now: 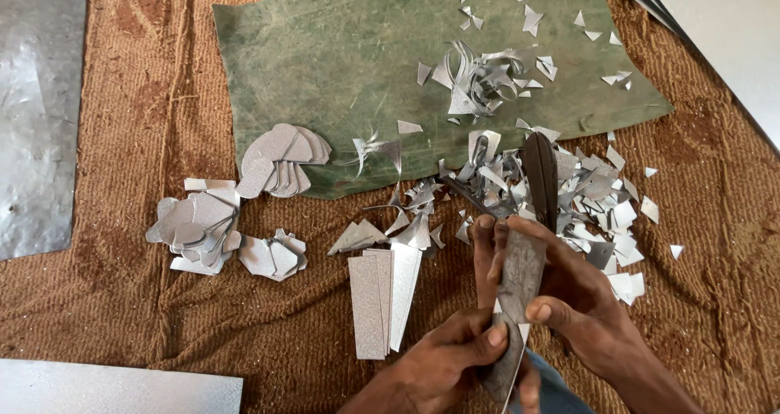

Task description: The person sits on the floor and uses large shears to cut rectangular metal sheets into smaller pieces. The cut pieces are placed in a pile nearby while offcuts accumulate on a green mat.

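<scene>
The right hand [569, 288] grips dark metal shears [532, 219] pointing far, the left hand [455, 357] fingers pinching a thin metal piece [508, 357] at the near edge, scraps [609, 211] crowding right

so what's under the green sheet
The green sheet lies on a brown woven mat, which shows past its edges. Whatever sits directly beneath its middle is covered. Metal scraps and rounded cut pieces rest on top.

The floor is covered by a coarse brown woven mat [122, 316], overlaid by a worn green sheet [325, 65].
</scene>
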`<state>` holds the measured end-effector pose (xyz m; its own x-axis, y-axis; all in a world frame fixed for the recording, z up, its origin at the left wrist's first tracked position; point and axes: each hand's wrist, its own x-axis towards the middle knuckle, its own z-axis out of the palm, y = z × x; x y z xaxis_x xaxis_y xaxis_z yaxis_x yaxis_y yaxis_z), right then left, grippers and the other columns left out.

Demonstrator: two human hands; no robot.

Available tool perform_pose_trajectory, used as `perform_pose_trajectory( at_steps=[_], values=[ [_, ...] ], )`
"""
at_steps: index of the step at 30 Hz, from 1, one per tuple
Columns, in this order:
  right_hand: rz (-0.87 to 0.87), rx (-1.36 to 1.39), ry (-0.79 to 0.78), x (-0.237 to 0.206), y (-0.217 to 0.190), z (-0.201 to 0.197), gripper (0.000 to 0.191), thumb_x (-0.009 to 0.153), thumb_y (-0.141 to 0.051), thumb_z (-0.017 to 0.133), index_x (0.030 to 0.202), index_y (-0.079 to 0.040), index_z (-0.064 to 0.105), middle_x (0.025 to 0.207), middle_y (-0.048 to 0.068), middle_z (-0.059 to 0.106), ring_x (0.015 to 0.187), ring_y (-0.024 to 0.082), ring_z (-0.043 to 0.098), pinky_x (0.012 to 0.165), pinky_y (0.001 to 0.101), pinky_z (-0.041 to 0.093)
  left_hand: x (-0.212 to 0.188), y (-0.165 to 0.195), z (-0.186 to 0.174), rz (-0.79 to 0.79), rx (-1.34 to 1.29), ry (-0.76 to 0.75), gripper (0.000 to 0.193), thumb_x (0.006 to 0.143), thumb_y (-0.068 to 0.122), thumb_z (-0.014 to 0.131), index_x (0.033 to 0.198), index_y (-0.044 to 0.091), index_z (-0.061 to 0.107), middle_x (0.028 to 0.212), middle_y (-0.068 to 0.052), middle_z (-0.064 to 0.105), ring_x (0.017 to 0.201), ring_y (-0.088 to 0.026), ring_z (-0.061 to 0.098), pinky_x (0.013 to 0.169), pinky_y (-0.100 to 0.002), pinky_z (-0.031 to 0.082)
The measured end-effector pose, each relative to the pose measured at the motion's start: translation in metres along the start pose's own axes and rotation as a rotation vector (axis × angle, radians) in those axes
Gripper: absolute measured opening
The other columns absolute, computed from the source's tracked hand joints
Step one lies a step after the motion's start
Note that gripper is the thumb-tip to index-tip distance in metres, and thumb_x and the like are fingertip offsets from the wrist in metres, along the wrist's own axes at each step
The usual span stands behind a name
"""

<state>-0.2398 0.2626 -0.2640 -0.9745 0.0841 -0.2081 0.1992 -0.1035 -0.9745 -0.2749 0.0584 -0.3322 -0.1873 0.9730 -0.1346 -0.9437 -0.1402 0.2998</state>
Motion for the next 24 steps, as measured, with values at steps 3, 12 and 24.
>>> perform_pose_trajectory(
  at_steps=[3, 12, 24],
  values=[
    [0.042, -0.073, 0.068, -0.004, -0.003, -0.006, 0.096, 0.075, -0.051, 0.08, 0.155, -0.012, 0.043, 0.116, 0.017, 0.069, 0.105, 0.031, 0.072, 0.084, 0.053, 0.064, 0.012, -0.022, -0.009, 0.087, -0.257, -0.106, 0.033, 0.123, 0.024, 0.055, 0.121, -0.008, 0.048, 0.085, -0.02, 0.067, 0.078, -0.029, 0.071, 0.074, -0.039, 0.061],
    [0.124, -0.342, 0.165, -0.016, -0.01, 0.007, 0.089, 0.082, -0.061, 0.072, 0.161, -0.028, 0.048, 0.128, 0.011, 0.068, 0.092, 0.032, 0.079, 0.079, 0.0515, 0.064, 0.029, -0.051, 0.006, 0.197, -0.73, -0.3, 0.034, 0.11, 0.011, 0.058, 0.142, 0.0, 0.05, 0.075, -0.019, 0.064, 0.055, -0.024, 0.066, 0.056, -0.033, 0.058],
    [0.81, -1.004, 0.221, -0.034, 0.058, -0.037, 0.087, 0.089, -0.054, 0.071, 0.156, -0.013, 0.032, 0.15, 0.022, 0.05, 0.13, 0.04, 0.058, 0.106, 0.0586, 0.052, 0.093, 0.092, -0.024, 0.497, 0.514, 0.332, 0.032, 0.107, 0.025, 0.05, 0.116, -0.004, 0.061, 0.09, -0.016, 0.073, 0.066, -0.021, 0.072, 0.052, -0.035, 0.061]
  ],
)
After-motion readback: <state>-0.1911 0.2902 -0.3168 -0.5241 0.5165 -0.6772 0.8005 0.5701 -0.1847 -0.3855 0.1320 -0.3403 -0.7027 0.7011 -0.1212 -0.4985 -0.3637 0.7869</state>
